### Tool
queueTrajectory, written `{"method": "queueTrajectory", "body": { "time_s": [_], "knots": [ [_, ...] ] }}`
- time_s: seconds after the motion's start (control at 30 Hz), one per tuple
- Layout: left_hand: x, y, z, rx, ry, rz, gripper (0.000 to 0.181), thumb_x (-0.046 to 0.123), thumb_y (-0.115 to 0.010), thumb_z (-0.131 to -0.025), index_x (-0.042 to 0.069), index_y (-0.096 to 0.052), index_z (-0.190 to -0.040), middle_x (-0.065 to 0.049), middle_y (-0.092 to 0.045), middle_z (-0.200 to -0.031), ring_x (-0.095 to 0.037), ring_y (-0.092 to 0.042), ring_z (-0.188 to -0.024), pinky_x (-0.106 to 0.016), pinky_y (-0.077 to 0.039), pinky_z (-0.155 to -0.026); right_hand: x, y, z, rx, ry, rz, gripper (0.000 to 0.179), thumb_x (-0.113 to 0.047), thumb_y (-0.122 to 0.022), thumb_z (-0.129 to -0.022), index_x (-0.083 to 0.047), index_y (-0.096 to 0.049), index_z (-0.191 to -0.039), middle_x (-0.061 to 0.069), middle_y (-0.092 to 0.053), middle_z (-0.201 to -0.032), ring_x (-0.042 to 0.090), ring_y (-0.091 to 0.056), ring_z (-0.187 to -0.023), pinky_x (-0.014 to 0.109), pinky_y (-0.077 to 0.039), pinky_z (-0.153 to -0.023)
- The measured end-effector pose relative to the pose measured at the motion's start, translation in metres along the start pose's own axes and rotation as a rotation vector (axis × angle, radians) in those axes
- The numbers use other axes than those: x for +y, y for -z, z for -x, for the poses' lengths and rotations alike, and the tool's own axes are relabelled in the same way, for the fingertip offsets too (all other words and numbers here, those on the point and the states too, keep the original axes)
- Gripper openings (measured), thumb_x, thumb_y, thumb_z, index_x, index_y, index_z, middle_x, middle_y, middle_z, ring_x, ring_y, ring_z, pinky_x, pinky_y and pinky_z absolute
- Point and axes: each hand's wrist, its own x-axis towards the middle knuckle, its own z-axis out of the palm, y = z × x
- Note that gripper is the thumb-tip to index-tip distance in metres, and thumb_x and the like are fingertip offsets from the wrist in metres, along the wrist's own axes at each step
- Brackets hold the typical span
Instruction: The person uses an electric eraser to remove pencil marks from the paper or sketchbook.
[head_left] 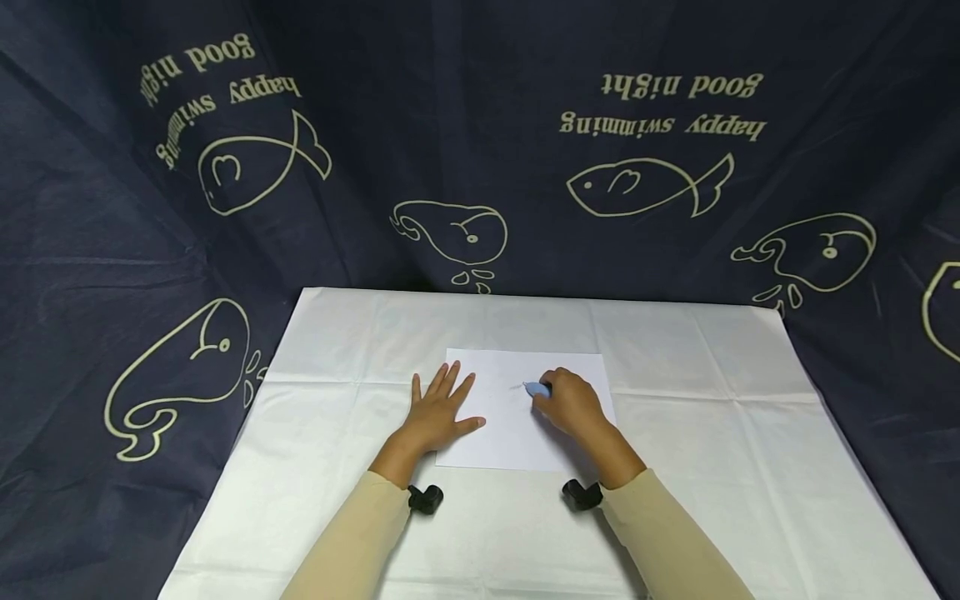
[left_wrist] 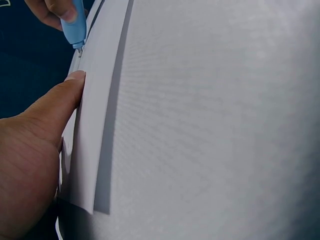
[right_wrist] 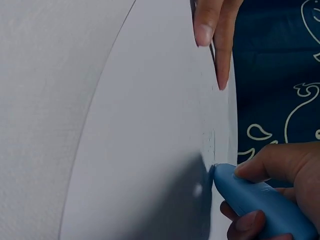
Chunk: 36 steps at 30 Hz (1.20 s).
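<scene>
A sheet of white paper (head_left: 495,442) lies on the white-covered table. My left hand (head_left: 437,417) rests flat on its left part, fingers spread; in the left wrist view the thumb (left_wrist: 60,102) presses the sheet. In my right hand (head_left: 573,404) is a thick, light-blue, pen-like tool (right_wrist: 260,205) with a rounded body, gripped between thumb and fingers. Its short narrow tip (left_wrist: 79,51) points at the paper, beside a faint grey mark (head_left: 516,386). Small dark specks and a thin line show near the tip in the right wrist view. Exactly what kind of tool it is, I cannot tell.
The white tablecloth (head_left: 697,433) has fold creases and extends around the sheet. A dark blue curtain (head_left: 525,250) with fish and whale outlines hangs behind the table. Black devices (head_left: 426,500) sit at both wrists, by the beige sleeves (head_left: 352,533).
</scene>
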Motion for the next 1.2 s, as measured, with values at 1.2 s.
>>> {"method": "queueTrajectory", "body": {
  "time_s": [1.2],
  "knots": [
    [0.001, 0.001, 0.001, 0.007, -0.009, 0.0, 0.082, 0.061, -0.053, -0.098, 0.022, -0.022, -0.163, -0.009, -0.005, -0.172, -0.031, -0.001, -0.16, -0.07, 0.006, -0.121, 0.004, 0.001, -0.001, 0.017, 0.037, -0.001, 0.02, -0.02, -0.072, -0.088, -0.004, -0.073, -0.1, 0.01, -0.069, -0.094, 0.023, -0.062, -0.079, 0.042, -0.053, -0.074]
  ]
}}
